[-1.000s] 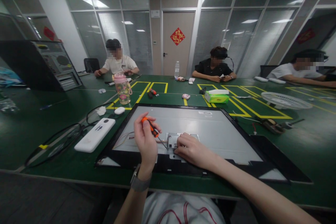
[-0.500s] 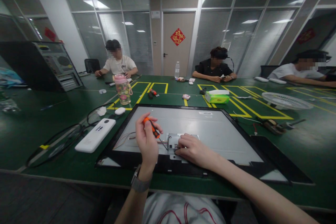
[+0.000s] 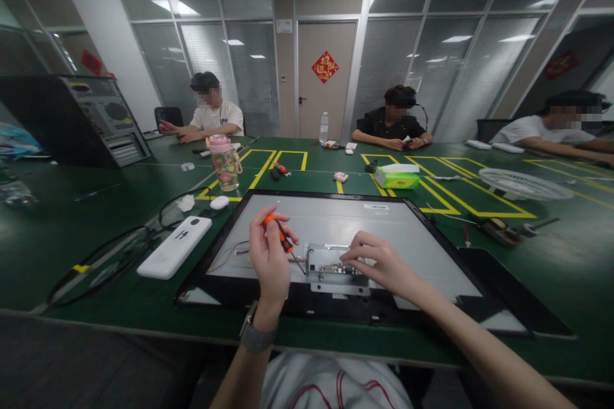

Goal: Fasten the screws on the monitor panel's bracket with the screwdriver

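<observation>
A screwdriver with an orange and black handle is held in my left hand. Its thin shaft slants down to the left end of a metal bracket. My right hand is raised just over the bracket's right part, thumb and fingertips pinched together; whatever may be between them is too small to make out. Metal connectors and a dark part show in the bracket. It lies on the grey back of a black-framed display panel, and thin wires run from it to the left.
Left of the panel lie a white power bank, a badminton racket and a pink-lidded bottle. Beyond it is a green tissue pack. A black computer tower stands far left. Several people sit across the green table.
My right hand has lifted off the bracket and moved up and right, uncovering its connectors. My left hand and the screwdriver have barely moved. The person at back left has shifted their arms.
</observation>
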The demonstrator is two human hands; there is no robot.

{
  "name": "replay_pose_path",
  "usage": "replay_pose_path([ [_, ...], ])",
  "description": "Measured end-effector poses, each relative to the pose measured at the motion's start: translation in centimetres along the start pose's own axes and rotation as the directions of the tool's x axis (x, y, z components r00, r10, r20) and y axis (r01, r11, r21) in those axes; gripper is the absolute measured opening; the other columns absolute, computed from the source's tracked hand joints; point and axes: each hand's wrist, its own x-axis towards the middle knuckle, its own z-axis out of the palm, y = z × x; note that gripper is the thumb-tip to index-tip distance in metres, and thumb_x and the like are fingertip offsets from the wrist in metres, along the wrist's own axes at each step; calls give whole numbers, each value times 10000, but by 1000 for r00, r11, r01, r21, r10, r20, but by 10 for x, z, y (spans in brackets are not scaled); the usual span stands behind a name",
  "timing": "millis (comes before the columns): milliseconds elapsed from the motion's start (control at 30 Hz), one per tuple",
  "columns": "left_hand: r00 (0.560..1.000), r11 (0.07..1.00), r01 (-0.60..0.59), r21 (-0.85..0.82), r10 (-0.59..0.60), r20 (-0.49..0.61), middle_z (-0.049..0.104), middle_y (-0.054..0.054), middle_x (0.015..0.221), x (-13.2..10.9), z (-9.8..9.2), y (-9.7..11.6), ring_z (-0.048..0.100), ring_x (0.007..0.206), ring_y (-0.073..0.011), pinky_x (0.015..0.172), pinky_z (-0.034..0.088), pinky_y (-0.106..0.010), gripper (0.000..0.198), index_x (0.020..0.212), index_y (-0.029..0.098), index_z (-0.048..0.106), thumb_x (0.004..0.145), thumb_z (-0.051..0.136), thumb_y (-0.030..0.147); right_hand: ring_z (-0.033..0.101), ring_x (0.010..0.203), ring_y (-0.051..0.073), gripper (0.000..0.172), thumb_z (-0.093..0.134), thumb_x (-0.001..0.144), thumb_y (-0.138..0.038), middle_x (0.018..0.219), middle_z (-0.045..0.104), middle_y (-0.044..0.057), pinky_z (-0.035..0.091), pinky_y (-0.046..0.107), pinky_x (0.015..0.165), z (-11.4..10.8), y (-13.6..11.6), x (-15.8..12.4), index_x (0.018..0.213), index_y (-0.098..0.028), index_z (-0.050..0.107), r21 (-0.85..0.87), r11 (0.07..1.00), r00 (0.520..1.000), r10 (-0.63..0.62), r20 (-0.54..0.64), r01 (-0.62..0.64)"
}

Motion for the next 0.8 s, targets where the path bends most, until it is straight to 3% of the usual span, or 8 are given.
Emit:
replay_pose_path([
  [200, 1000, 1000, 3, 5, -3, 2, 615, -1, 876, -1, 0, -1, 584, 518, -59, 492, 491, -186, 224, 1091, 205, 579, 969, 528, 386, 613, 733, 163, 292, 575, 978, -349, 815, 597, 48, 482, 267, 665, -15, 2, -17, 836, -178, 765, 34, 987, 969, 148, 196, -158],
  [467, 1000, 998, -25, 54, 25, 0, 635, -6, 861, 0, 1, -1, 614, 560, -80, 515, 498, -196, 224, 1091, 197, 586, 977, 513, 375, 567, 764, 176, 176, 604, 944, -181, 850, 562, 55, 449, 268, 683, -8, -2, -31, 849, -185, 752, -190, 976, 955, 152, 256, -105],
  [633, 983, 949, -167, 267, 181, -29, 678, -32, 816, -2, -3, -8, 647, 736, -123, 670, 522, -224, 241, 1047, 171, 616, 976, 517, 379, 550, 752, 180, 180, 601, 945, -172, 834, 559, 56, 434, 267, 666, -8, -6, -30, 846, -182, 751, -228, 969, 956, 150, 253, -92],
  [800, 951, 893, -308, 327, 296, 88, 662, -33, 844, -8, -7, -17, 653, 746, -126, 664, 521, -227, 190, 1082, 173, 607, 974, 531, 310, 563, 769, 184, 197, 581, 955, -179, 864, 561, 66, 453, 274, 684, -6, -4, -34, 861, -177, 754, -188, 977, 966, 143, 216, -102],
])
